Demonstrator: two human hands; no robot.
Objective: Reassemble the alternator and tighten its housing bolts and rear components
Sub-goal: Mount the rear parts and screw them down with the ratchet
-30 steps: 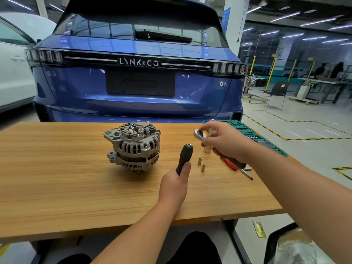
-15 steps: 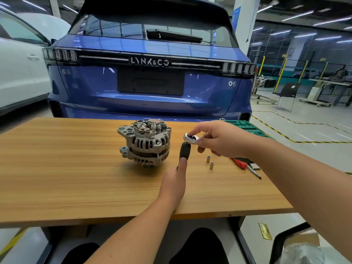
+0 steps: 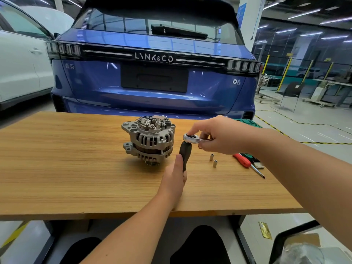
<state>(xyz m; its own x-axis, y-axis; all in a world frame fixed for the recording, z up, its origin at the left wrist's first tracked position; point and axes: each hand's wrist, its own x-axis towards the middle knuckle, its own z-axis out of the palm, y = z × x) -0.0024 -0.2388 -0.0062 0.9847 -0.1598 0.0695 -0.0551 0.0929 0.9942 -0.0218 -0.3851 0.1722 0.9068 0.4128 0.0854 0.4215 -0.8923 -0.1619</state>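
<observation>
**Clerk:** Between the two hands, item one: ratchet wrench (image 3: pixel 188 143). Chrome head uppermost, black handle running down from it toward the near table edge.

**Checker:** Grip on it?

**Clerk:** Left hand (image 3: pixel 174 180) wraps the lower end of the black handle, fingers curled round it, thumb laid up along its side. Right hand (image 3: pixel 217 136) pinches the chrome head, index finger on top, the other fingers curled beneath. Whether a socket sits under the head, I cannot tell.

**Checker:** Item two?

**Clerk:** Alternator (image 3: pixel 149 140), just to the left of the wrench handle, apart from both hands. Grey slotted housing, pulley end down on the wooden table (image 3: pixel 76 168), rear components facing up and uncovered.

**Checker:** Loose items to the right of the grip?

**Clerk:** Two small metal sockets (image 3: pixel 213 160), upright, near each other, below the right hand's wrist. Further right, a red-handled screwdriver (image 3: pixel 247 164) lying flat, tip pointing toward the near right table corner. A green tool tray (image 3: pixel 247 121) shows behind the right forearm, mostly hidden.

**Checker:** Beyond the table?

**Clerk:** Blue car (image 3: pixel 152 82), rear end facing the table, lettered LYNK&CO. White car (image 3: pixel 21 69) to its left.
</observation>
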